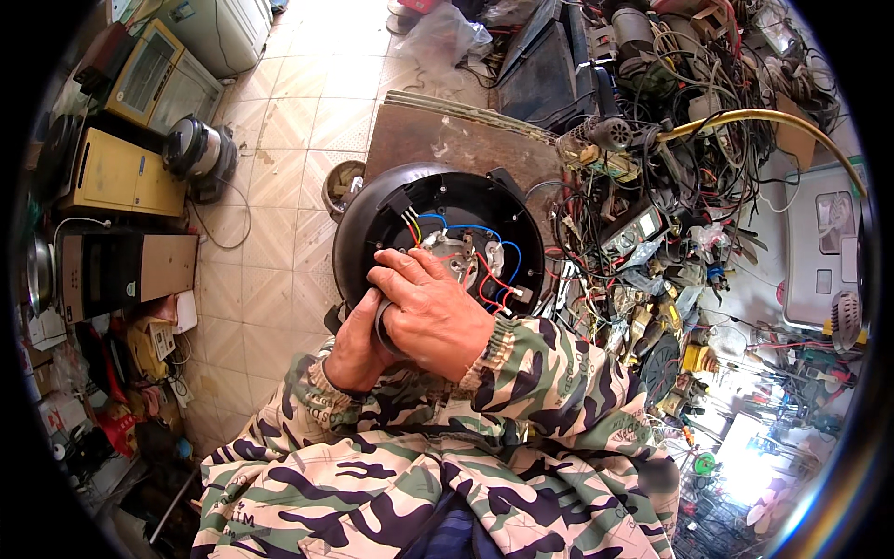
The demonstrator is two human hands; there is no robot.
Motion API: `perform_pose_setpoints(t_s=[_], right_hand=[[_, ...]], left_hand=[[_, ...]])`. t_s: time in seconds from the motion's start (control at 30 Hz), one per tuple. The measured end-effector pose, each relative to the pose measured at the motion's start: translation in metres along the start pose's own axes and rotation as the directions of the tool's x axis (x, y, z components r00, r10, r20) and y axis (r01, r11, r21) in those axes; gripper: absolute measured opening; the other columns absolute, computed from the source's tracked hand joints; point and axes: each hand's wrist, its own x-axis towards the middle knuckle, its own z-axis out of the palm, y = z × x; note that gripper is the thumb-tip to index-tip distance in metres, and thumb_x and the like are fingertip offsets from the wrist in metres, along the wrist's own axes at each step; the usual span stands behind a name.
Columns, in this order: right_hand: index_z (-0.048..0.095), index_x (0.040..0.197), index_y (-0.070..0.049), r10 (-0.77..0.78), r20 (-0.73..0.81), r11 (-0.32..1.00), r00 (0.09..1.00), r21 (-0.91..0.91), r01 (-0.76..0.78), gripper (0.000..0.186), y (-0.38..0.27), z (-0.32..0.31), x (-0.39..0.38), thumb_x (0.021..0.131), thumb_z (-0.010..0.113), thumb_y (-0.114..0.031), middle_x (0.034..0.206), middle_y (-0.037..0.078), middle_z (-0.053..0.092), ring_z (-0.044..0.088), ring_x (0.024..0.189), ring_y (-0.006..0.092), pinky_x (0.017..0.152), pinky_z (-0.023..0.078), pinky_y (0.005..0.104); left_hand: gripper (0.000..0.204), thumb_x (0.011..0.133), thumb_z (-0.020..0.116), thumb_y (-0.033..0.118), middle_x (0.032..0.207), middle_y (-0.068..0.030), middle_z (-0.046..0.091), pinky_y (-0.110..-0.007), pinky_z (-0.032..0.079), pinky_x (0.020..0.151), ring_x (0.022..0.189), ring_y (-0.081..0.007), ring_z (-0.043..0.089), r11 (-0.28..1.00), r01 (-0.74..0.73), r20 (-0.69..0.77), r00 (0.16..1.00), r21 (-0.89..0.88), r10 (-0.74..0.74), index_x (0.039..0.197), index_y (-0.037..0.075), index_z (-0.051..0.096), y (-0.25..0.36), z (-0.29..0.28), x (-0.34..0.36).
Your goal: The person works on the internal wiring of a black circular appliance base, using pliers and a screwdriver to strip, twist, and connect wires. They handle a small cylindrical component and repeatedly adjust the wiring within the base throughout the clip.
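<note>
A round black appliance housing [358, 219] lies open in front of me, its inside facing up. Blue wires [470, 226] and red wires [489, 291] run around a metal part [458, 261] at its middle. A black socket block [399, 205] with short coloured wires sits by the rim. Over the near rim, my left hand [357, 349] and my right hand [430, 312] are closed together, the right fingers lying across the left fingertips. A dark grey curved piece [384, 328] shows between them; its kind is mostly hidden by the fingers.
Beneath the housing is a brown board [438, 140]. A small round container [345, 182] stands left of it on the tiled floor [270, 214]. Tangled cables, tools and a multimeter [643, 226] crowd the right. A cooker [196, 149] and cabinets [130, 172] line the left.
</note>
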Motion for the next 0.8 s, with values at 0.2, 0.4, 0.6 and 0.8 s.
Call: perform_pose_setpoints(t_s=[0.2,0.4,0.6,0.8], right_hand=[[0.072,0.094,0.002,0.052,-0.109,0.933,0.993,0.360,-0.009,0.016,0.013,-0.053,0.001,0.079,0.075,-0.003,0.133,0.019,0.066,0.060,0.131,0.0362,0.110,0.048,0.0484],[0.071,0.098,0.000,0.737,-0.174,0.641,0.653,0.486,-0.594,0.014,0.062,-0.047,-0.080,0.085,0.076,0.002,0.096,0.015,0.074,0.075,0.088,0.0296,0.077,0.059,0.0379],[0.071,0.091,-0.007,0.384,-0.456,0.886,0.803,-0.061,-0.459,0.019,0.079,0.008,-0.110,0.075,0.081,-0.004,0.097,0.007,0.074,0.067,0.088,0.0285,0.080,0.051,0.0432],[0.072,0.088,-0.008,0.350,-0.464,0.887,0.814,-0.116,-0.447,0.016,0.084,0.010,-0.098,0.075,0.081,-0.006,0.096,0.003,0.075,0.067,0.088,0.0264,0.081,0.050,0.0413]], left_hand=[[0.065,0.114,0.035,0.056,0.140,-0.0152,0.066,-0.044,0.061,0.099,0.123,-0.0276,0.069,0.999,-0.024,-0.034,0.999,0.048,0.026,0.151,0.005,0.050,0.002,0.005,-0.003],[0.071,0.111,0.037,0.062,0.121,-0.0167,0.073,-0.045,0.065,0.083,0.097,-0.0273,0.075,0.994,-0.003,-0.033,0.999,0.111,0.007,0.136,0.001,0.062,0.003,0.007,0.002],[0.070,0.111,0.036,0.062,0.124,-0.0174,0.072,-0.046,0.065,0.083,0.096,-0.0293,0.075,0.992,0.004,-0.034,0.999,0.125,0.000,0.136,0.001,0.062,0.001,0.001,0.001],[0.072,0.111,0.036,0.063,0.119,-0.0178,0.073,-0.045,0.065,0.082,0.093,-0.0291,0.076,0.988,0.002,-0.057,0.998,0.155,0.007,0.136,0.001,0.061,0.003,0.004,-0.001]])
